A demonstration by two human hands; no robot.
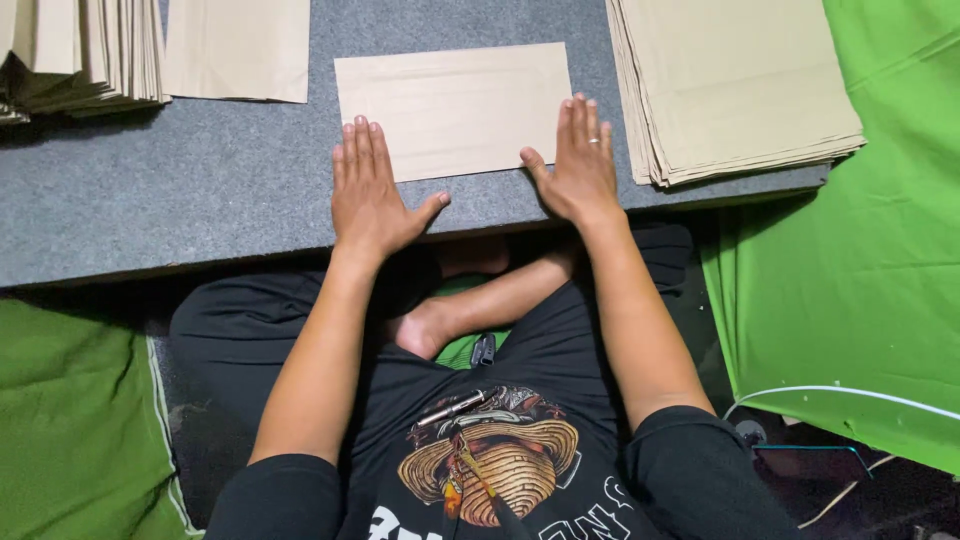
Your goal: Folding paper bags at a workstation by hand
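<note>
Table (200, 190): grey, felt-like surface across the upper half of the frame, its front edge running just above the person's crossed legs.
Green cloth (850, 280): fills the right side of the frame; another green patch lies at the lower left.
Right stack (735, 85): thick pile of tan paper sheets at the upper right of the table, edges fanned slightly, well apart from the left pile.
Left stack (80, 55): pile of folded tan paper pieces at the upper left corner, cut off by the frame edge.
Loose sheet (240, 50): one flat tan sheet just beside the left stack, at the top of the frame.
Folded paper (455, 105): tan rectangle lying flat at the upper centre of the table, between the two piles, long side towards the person.
Left hand (370, 195): palm down, fingers extended together and thumb spread out, fingertips touching the lower left corner of the folded paper, the palm resting on the table.
Right hand (580, 160): flat and open, palm down, fingers over the lower right corner of the folded paper; a ring shows on one finger.
</note>
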